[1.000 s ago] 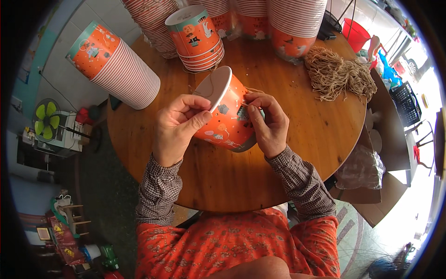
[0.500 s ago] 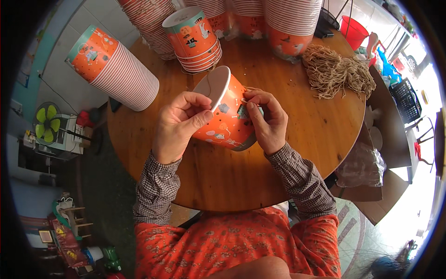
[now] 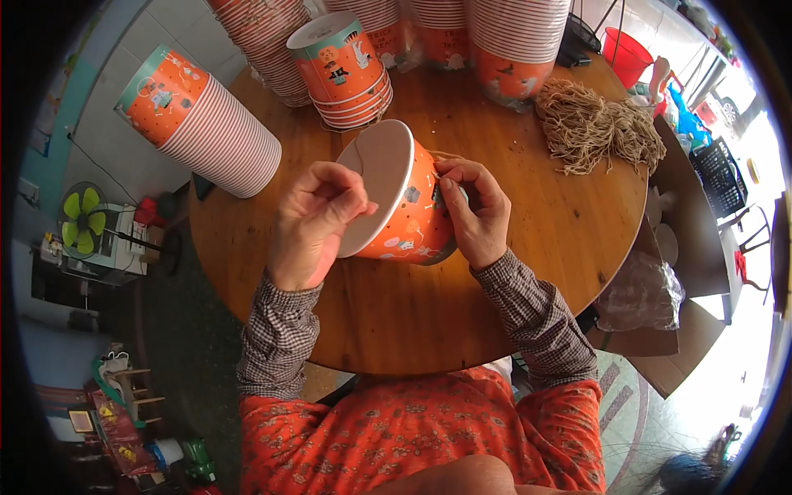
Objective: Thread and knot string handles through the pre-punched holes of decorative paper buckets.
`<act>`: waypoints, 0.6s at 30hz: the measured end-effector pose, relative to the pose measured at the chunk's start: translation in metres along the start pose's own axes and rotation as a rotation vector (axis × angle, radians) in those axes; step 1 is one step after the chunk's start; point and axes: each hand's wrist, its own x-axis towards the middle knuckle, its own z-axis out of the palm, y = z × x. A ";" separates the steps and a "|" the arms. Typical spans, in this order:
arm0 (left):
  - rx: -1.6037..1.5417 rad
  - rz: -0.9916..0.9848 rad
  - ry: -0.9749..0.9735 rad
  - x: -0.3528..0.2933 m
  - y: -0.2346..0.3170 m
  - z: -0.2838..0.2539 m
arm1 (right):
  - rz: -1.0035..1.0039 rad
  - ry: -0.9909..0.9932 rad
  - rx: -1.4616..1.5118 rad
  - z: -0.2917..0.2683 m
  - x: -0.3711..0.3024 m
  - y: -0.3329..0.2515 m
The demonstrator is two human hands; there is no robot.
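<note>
An orange printed paper bucket is tilted over the table, its white open mouth toward my left hand. That hand is closed in a pinch in front of the mouth, apart from the rim. A thin cord shows against the white inside and runs down toward those fingertips; its end is hidden. My right hand grips the bucket's outer wall, thumb and fingers pressed together. Beige cord sticks out just above the right fingers. The bucket's base is partly behind the right hand.
On the round wooden table, a leaning bucket stack stands left and a shorter corded stack behind. More stacks line the back. A beige cord bundle lies right. Cardboard boxes stand beside the table.
My left hand has moved off the rim, slightly left, with its fingers drawn together. The bucket's mouth has turned more toward me. My right hand has stayed at the wall.
</note>
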 end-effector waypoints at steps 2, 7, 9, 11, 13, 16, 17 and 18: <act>0.003 0.015 -0.131 -0.006 0.009 -0.005 | 0.036 0.016 0.020 -0.002 0.000 0.000; 0.303 -0.279 -0.788 -0.037 0.031 -0.012 | 0.070 0.030 0.036 -0.002 0.001 0.001; 0.594 -0.196 -0.521 -0.050 0.035 0.002 | 0.086 0.022 0.036 -0.001 0.001 0.000; 0.715 0.106 -0.269 -0.052 0.025 -0.002 | 0.075 0.020 0.036 -0.001 0.000 0.001; 1.028 0.460 -0.085 -0.042 0.020 -0.003 | 0.059 0.014 0.038 0.000 0.000 0.001; 1.116 0.416 -0.052 -0.032 0.011 0.014 | 0.067 0.023 0.059 0.000 -0.002 0.000; 1.129 0.414 -0.018 -0.032 0.001 0.013 | 0.061 0.025 0.049 0.002 -0.003 -0.002; 1.138 0.412 0.012 -0.030 -0.006 0.012 | 0.056 0.030 0.035 0.003 -0.004 -0.004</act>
